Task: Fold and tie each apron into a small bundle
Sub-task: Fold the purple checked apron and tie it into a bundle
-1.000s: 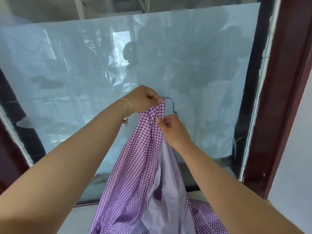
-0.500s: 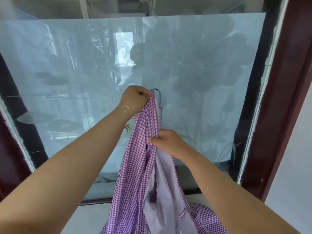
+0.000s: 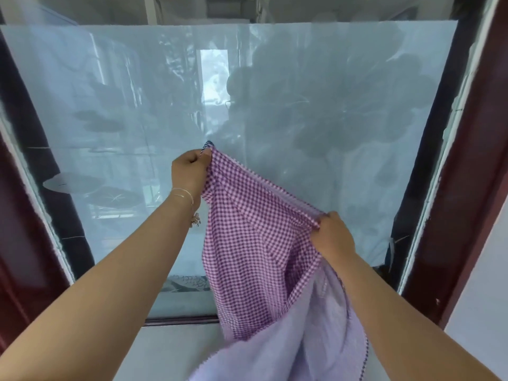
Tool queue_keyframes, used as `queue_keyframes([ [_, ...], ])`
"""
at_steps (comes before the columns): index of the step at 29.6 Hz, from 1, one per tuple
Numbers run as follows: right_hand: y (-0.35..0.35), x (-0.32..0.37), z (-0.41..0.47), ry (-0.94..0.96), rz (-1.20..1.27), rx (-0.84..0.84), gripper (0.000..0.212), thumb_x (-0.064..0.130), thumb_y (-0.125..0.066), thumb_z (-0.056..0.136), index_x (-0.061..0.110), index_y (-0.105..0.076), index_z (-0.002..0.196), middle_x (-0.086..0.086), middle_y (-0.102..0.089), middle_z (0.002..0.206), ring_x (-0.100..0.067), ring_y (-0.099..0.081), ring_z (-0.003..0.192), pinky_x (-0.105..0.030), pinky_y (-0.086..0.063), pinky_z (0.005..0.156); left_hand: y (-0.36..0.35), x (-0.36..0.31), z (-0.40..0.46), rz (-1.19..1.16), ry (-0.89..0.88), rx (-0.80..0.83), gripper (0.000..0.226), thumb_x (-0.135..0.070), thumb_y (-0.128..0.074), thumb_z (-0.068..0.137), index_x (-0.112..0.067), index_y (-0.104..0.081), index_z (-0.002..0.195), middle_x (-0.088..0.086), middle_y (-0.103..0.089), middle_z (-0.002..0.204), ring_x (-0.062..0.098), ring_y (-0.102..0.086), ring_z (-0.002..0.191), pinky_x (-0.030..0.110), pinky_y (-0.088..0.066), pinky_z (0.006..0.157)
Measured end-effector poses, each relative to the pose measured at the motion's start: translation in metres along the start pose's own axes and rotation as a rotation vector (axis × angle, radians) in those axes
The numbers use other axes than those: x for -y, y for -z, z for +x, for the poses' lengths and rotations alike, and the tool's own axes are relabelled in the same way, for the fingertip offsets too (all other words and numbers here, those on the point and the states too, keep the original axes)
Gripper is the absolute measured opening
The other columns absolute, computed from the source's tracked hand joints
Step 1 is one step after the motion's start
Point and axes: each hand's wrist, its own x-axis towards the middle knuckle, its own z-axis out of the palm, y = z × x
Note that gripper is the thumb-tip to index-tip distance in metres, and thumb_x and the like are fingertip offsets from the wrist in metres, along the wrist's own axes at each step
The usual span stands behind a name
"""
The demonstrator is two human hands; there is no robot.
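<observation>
From the head view, my left hand (image 3: 189,171) grips the gingham apron (image 3: 255,243) by its top corner and my right hand (image 3: 331,235) pinches its edge, stretched taut in the air (unfolded, untied), so next comes bringing the corners together.

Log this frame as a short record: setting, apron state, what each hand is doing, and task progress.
setting: person standing before a large frosted window with a dark red frame
apron: purple gingham apron, held up in the air and stretched between both hands, pale lining showing at the lower right
left hand: left hand grips the upper corner, together with a striped cord
right hand: right hand pinches the top edge, lower than the left
wrist: thin bracelet on the left wrist
progress: not yet folded or tied
</observation>
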Motion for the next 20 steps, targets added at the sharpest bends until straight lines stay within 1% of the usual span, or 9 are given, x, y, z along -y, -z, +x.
queue_keyframes([
  [1,-0.007,-0.002,-0.004,0.034,0.064,0.056,0.022,0.025,-0.051,0.091,0.011,-0.06,0.078,-0.01,-0.052,0.09,-0.028,-0.059,0.084,-0.033,-0.045,0.068,0.004,0.004,0.001,0.009,0.01,-0.012,0.031,-0.02,-0.059,0.094,-0.016,-0.059,0.063,0.001,-0.058,0.069,0.015,-0.051,0.064,0.027,-0.049,0.063],
  [3,-0.011,0.002,-0.013,0.048,0.215,0.195,0.032,0.028,-0.055,0.093,0.018,-0.052,0.062,-0.003,-0.054,0.07,-0.022,-0.056,0.071,-0.029,-0.036,0.057,0.014,0.014,0.003,0.039,0.025,-0.045,0.033,-0.02,-0.059,0.093,-0.016,-0.055,0.061,0.0,-0.052,0.063,0.014,-0.046,0.059,0.026,-0.046,0.061],
  [5,-0.009,0.005,-0.017,-0.005,0.348,0.302,0.038,0.033,-0.058,0.094,0.013,-0.054,0.062,-0.001,-0.055,0.065,-0.015,-0.051,0.063,-0.027,-0.034,0.058,0.024,0.02,0.006,0.07,0.003,-0.085,0.032,-0.022,-0.059,0.092,-0.016,-0.054,0.061,0.0,-0.049,0.062,0.016,-0.044,0.061,0.028,-0.044,0.064],
  [7,-0.01,0.005,-0.019,-0.018,0.413,0.376,0.037,0.032,-0.058,0.093,0.005,-0.057,0.068,-0.007,-0.054,0.069,-0.015,-0.047,0.062,-0.028,-0.031,0.059,0.03,0.021,0.007,0.115,-0.072,-0.148,0.027,-0.023,-0.057,0.093,-0.016,-0.059,0.067,-0.005,-0.053,0.064,0.012,-0.047,0.062,0.023,-0.047,0.066],
  [10,-0.013,0.002,-0.024,-0.026,0.398,0.424,0.029,0.027,-0.056,0.092,0.013,-0.046,0.068,-0.005,-0.041,0.063,-0.014,-0.037,0.059,-0.03,-0.022,0.057,0.028,0.01,0.002,0.155,-0.247,-0.202,0.02,-0.024,-0.054,0.095,-0.016,-0.062,0.078,-0.01,-0.056,0.07,0.002,-0.05,0.065,0.009,-0.044,0.064],
  [13,-0.023,-0.001,-0.031,-0.033,0.304,0.473,0.04,0.025,-0.051,0.094,0.017,-0.031,0.059,0.002,-0.032,0.055,-0.014,-0.032,0.054,-0.03,-0.021,0.054,0.022,-0.001,0.005,0.192,-0.381,-0.204,0.016,-0.028,-0.054,0.094,-0.018,-0.065,0.087,-0.002,-0.064,0.089,0.008,-0.057,0.082,0.017,-0.048,0.079],
  [16,-0.027,-0.012,-0.033,-0.08,0.177,0.432,0.041,0.023,-0.044,0.095,0.015,-0.027,0.058,-0.001,-0.03,0.053,-0.015,-0.03,0.051,-0.029,-0.021,0.051,0.02,0.002,0.01,0.202,-0.388,-0.198,0.02,-0.03,-0.055,0.094,-0.016,-0.067,0.092,0.001,-0.067,0.098,0.012,-0.06,0.089,0.022,-0.049,0.084],
  [18,-0.021,-0.022,-0.029,-0.096,0.119,0.333,0.041,0.022,-0.043,0.095,0.012,-0.03,0.058,-0.006,-0.033,0.055,-0.018,-0.033,0.052,-0.033,-0.022,0.052,0.024,0.011,0.01,0.177,-0.315,-0.22,0.018,-0.028,-0.055,0.095,-0.015,-0.068,0.092,-0.003,-0.066,0.092,0.009,-0.059,0.085,0.021,-0.048,0.082],
  [20,-0.013,-0.032,-0.024,-0.076,0.109,0.23,0.044,0.024,-0.048,0.094,0.012,-0.033,0.055,-0.008,-0.037,0.055,-0.019,-0.038,0.052,-0.033,-0.023,0.052,0.032,0.028,0.012,0.146,-0.189,-0.269,0.017,-0.025,-0.054,0.095,-0.015,-0.067,0.089,-0.008,-0.062,0.081,0.006,-0.055,0.075,0.021,-0.047,0.076],
])
